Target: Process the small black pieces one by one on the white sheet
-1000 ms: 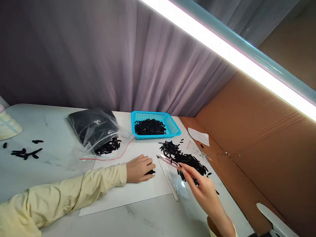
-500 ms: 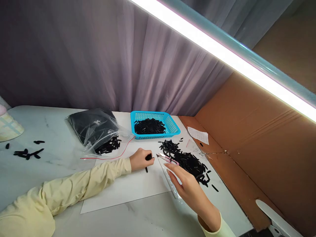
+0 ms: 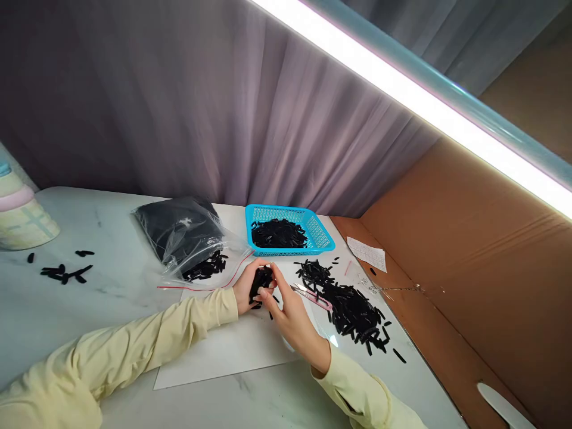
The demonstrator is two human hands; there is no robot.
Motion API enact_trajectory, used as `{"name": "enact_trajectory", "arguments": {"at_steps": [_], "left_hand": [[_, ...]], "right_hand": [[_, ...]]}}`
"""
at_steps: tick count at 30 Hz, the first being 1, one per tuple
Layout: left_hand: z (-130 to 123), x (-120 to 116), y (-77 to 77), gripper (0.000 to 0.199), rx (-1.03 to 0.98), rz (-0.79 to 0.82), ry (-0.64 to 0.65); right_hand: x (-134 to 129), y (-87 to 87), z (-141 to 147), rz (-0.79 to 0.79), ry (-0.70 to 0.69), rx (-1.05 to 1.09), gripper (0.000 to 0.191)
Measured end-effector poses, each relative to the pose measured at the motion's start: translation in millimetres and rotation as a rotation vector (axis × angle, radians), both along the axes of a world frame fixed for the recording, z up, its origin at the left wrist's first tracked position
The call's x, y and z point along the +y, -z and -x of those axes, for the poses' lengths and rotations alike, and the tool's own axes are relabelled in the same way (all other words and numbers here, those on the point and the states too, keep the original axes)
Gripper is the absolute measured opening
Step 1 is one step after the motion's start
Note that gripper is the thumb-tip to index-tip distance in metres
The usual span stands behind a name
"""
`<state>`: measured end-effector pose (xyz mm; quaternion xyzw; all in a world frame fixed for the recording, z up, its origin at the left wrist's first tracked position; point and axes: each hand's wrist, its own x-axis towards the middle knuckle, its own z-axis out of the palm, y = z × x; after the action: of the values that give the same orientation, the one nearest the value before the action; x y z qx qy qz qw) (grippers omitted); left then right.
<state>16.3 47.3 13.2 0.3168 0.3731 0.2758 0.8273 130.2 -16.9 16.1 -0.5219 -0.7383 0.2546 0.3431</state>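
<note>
My left hand [image 3: 242,291] is cupped around a handful of small slim black pieces [image 3: 260,279] above a white sheet [image 3: 214,351]. Against that same handful press the thumb and fingertips of my right hand [image 3: 292,313], from the right side. What kind of pieces they are, I cannot make out. A few lie on the sheet just beneath the hands. Thread snips with a pink handle [image 3: 325,303] rest to the right of my right hand, at the edge of a large loose pile of black pieces [image 3: 357,313].
Behind the hands stands a blue perforated basket [image 3: 329,245] partly filled with black pieces. Left of it lies a clear zip bag [image 3: 179,229] with more. Scattered pieces [image 3: 67,274] and a pastel container [image 3: 27,220] are at far left; a cardboard wall [image 3: 473,256] bounds the right.
My right hand has moved left, away from the snips and onto the pieces in my left hand. My left hand has loosened from a fist into a cup. The view has shifted slightly.
</note>
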Motion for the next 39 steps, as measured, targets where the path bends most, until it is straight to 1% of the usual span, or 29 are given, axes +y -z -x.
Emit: {"name": "enact_trajectory", "arguments": {"at_steps": [4, 7, 9, 12, 15, 17, 19, 22, 25, 28, 30, 32, 34, 37, 39], "left_hand": [[0.0, 0.7, 9.8, 0.043, 0.021, 0.141, -0.072], [-0.3, -0.5, 10.5, 0.034, 0.024, 0.189, -0.077], [-0.7, -1.5, 7.8, 0.028, 0.014, 0.196, -0.056], [-1.8, -2.8, 4.1, 0.025, 0.011, 0.186, -0.051], [-3.4, -4.0, 4.0, 0.026, 0.027, 0.168, -0.053], [-4.6, -5.1, 4.9, 0.026, 0.033, 0.145, -0.042], [-5.5, -6.3, 5.3, 0.024, 0.034, 0.11, -0.043], [-5.7, -7.3, 4.0, 0.022, 0.048, 0.063, -0.065], [-4.6, -5.9, 2.5, 0.021, 0.066, 0.05, -0.076], [-2.2, -3.2, 3.0, 0.023, 0.06, 0.05, -0.072], [-0.3, -1.7, 4.2, 0.023, 0.041, 0.035, -0.047], [1.4, -1.1, 5.7, 0.024, 0.02, 0.007, -0.003], [2.9, -1.1, 7.5, 0.028, 0.009, -0.023, 0.043], [5.5, -1.0, 11.1, 0.033, 0.017, -0.075, 0.087], [7.7, -0.3, 13.4, 0.033, 0.024, -0.105, 0.112]], "right_hand": [[2.5, 11.5, 6.9, -0.057, -0.005, -0.066, 0.047], [1.9, 15.6, 6.4, -0.126, -0.035, -0.137, 0.042], [0.7, 14.7, 5.0, -0.174, -0.033, -0.18, 0.039], [-2.9, 9.6, 5.3, -0.244, 0.0, -0.296, 0.035], [-7.1, 4.3, 7.9, -0.315, 0.059, -0.448, 0.032], [-8.8, 2.3, 8.8, -0.348, 0.106, -0.491, 0.031], [-9.3, 2.2, 8.4, -0.346, 0.135, -0.48, 0.032], [-8.8, 4.1, 6.6, -0.319, 0.179, -0.433, 0.041], [-7.2, 4.8, 3.8, -0.356, 0.208, -0.381, 0.052], [-2.9, 2.6, -2.2, -0.38, 0.23, -0.339, 0.056], [2.2, 1.8, -8.3, -0.301, 0.217, -0.286, 0.048], [8.1, 3.0, -15.1, -0.189, 0.154, -0.22, 0.038], [13.1, 5.7, -21.0, -0.122, 0.078, -0.172, 0.033], [16.4, 8.8, -26.9, -0.12, 0.043, -0.139, 0.029], [15.5, 8.4, -29.4, -0.134, 0.039, -0.12, 0.025]]}}
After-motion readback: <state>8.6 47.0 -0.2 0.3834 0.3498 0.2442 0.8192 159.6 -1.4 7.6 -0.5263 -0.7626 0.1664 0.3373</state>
